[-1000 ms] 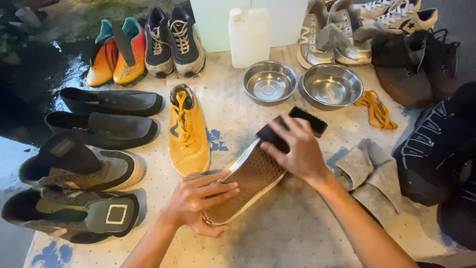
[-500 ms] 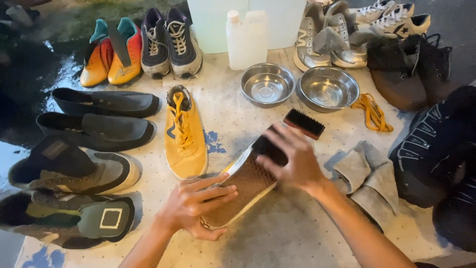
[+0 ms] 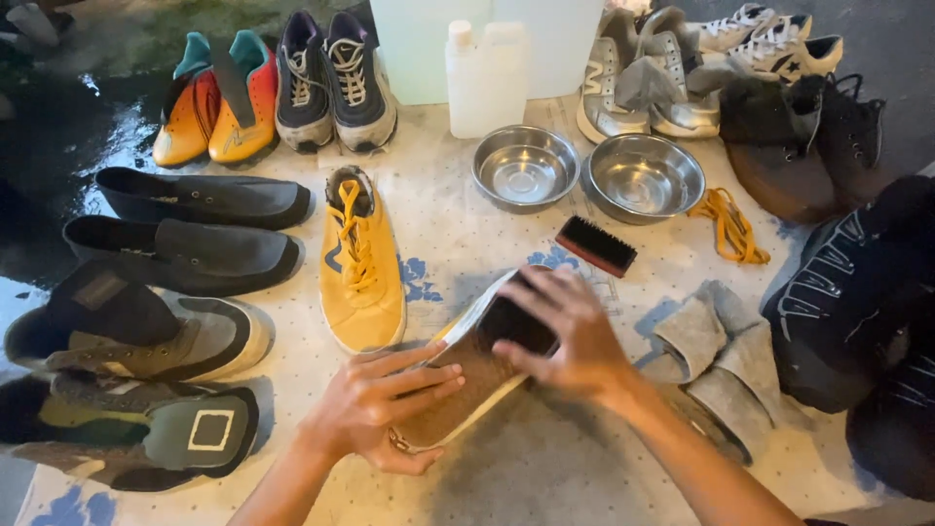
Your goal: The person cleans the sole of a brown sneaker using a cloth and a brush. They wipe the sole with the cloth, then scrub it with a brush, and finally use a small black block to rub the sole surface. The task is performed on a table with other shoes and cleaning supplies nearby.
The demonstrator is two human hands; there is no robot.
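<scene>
My left hand (image 3: 375, 404) grips the heel end of a yellow shoe turned on its side, its brown patterned sole (image 3: 456, 375) facing up. With my right hand (image 3: 570, 336) I press a black brush (image 3: 516, 321) onto the front part of that sole. The matching yellow shoe (image 3: 360, 263), with yellow laces, lies upright just to the left. A second black brush (image 3: 596, 245) rests on the dotted cloth beyond my right hand.
Two steel bowls (image 3: 526, 168) (image 3: 643, 177) and a white bottle (image 3: 485, 78) stand at the back. Loose yellow laces (image 3: 729, 224) lie right of the bowls, grey rags (image 3: 716, 351) beside my right arm. Several dark shoes (image 3: 185, 253) line the left, with more shoes at the back and right.
My right hand has drawn the brush down the sole towards me, away from the second brush. The left hand keeps its hold on the shoe.
</scene>
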